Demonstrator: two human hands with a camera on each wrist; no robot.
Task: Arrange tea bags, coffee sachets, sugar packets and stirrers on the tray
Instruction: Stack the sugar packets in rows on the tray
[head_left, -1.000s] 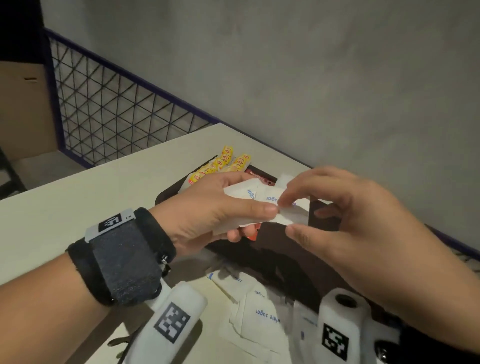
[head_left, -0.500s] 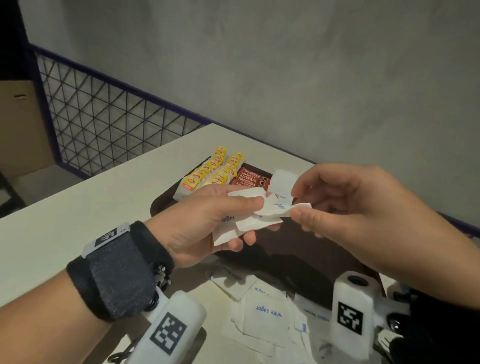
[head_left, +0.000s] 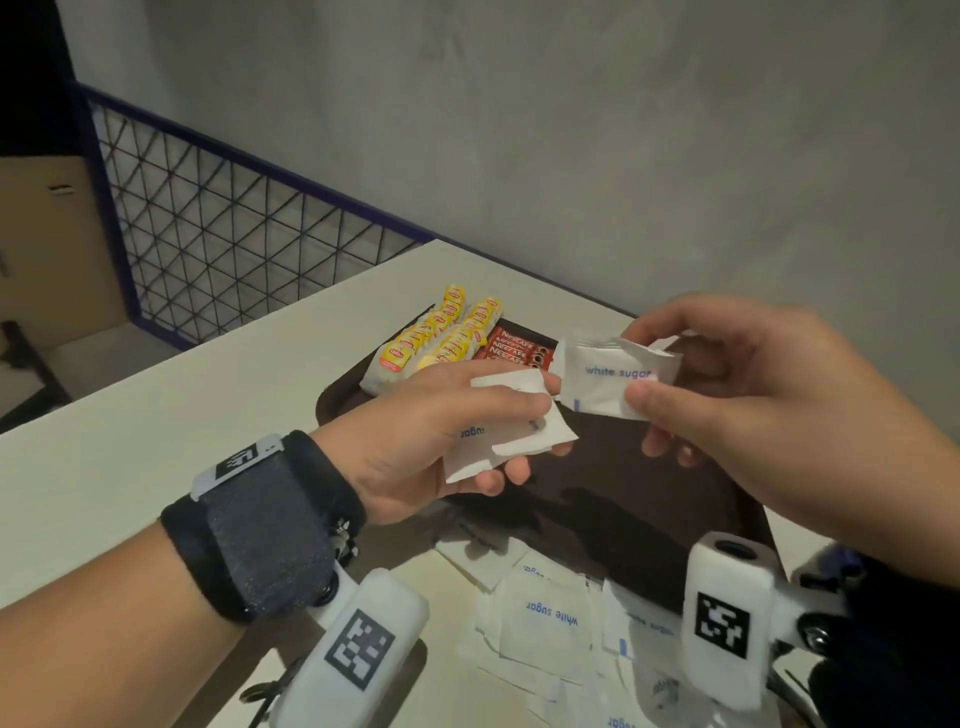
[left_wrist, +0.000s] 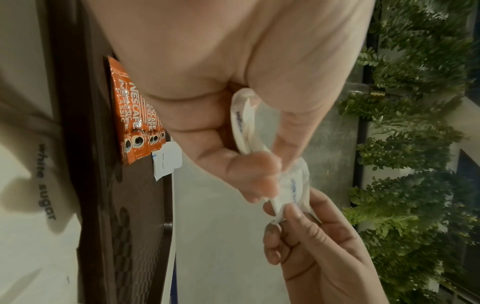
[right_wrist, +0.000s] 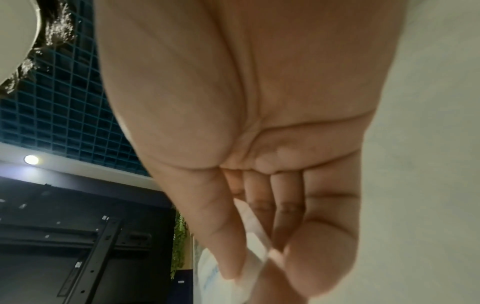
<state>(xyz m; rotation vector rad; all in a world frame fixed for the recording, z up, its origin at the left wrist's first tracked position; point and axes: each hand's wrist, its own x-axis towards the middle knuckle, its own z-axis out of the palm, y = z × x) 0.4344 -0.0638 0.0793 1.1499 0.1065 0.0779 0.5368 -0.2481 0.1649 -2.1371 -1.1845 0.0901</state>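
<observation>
Above a dark brown tray (head_left: 649, 499), my left hand (head_left: 441, 431) grips a small stack of white sugar packets (head_left: 506, 439) between thumb and fingers. My right hand (head_left: 727, 400) pinches one white sugar packet (head_left: 608, 384) just right of that stack, printed side facing me. Yellow tea bags (head_left: 441, 338) and red coffee sachets (head_left: 511, 351) lie in rows at the tray's far left corner. In the left wrist view the sachets (left_wrist: 135, 115) lie on the tray and one sugar packet (left_wrist: 166, 161) lies beside them. I see no stirrers.
Several loose white sugar packets (head_left: 550, 623) lie on the white table (head_left: 182, 405) in front of the tray's near edge. A grey wall runs behind the table, and a blue wire-mesh panel (head_left: 234, 244) stands at the far left.
My right hand has drawn one sugar packet out of the left hand's stack and moved it right and up. The hands, touching a second ago, are now slightly apart.
</observation>
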